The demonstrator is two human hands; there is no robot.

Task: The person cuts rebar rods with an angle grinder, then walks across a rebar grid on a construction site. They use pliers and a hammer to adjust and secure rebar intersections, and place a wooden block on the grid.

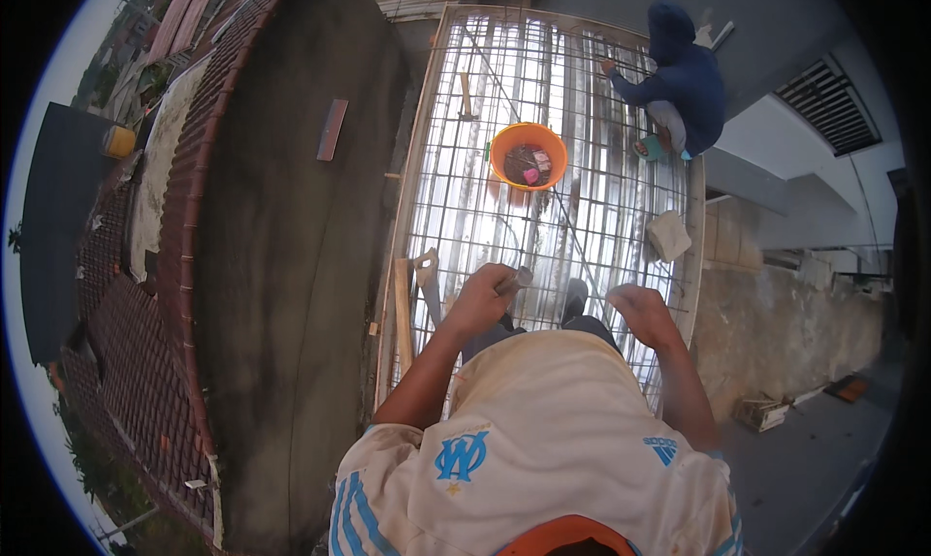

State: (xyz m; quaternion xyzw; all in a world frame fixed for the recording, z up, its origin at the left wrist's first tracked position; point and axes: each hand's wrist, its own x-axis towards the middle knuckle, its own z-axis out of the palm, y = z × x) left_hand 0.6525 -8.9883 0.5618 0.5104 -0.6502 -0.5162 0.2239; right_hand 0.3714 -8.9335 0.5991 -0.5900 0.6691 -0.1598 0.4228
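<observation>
My left hand (479, 302) is closed around a short grey object with a round end (524, 277), whose kind I cannot make out. My right hand (644, 316) is held apart from it, fingers bent together in a pinch; whatever is between them is too small to name. Both hands are above a rebar mesh (465, 207) laid over shiny corrugated metal sheets. Beside my left hand lies a handsaw (428, 277). Farther ahead an orange bucket (503, 176) stands on the mesh, with dark material and pink and pale pieces inside.
A hammer (466, 98) lies beyond the bucket. At the far right a person in a dark blue hooded top (693, 86) crouches, one hand at the mesh. A pale block (668, 236) sits near the right edge. A wooden board (402, 314) lies left; a dark wall (291, 265) drops beside it.
</observation>
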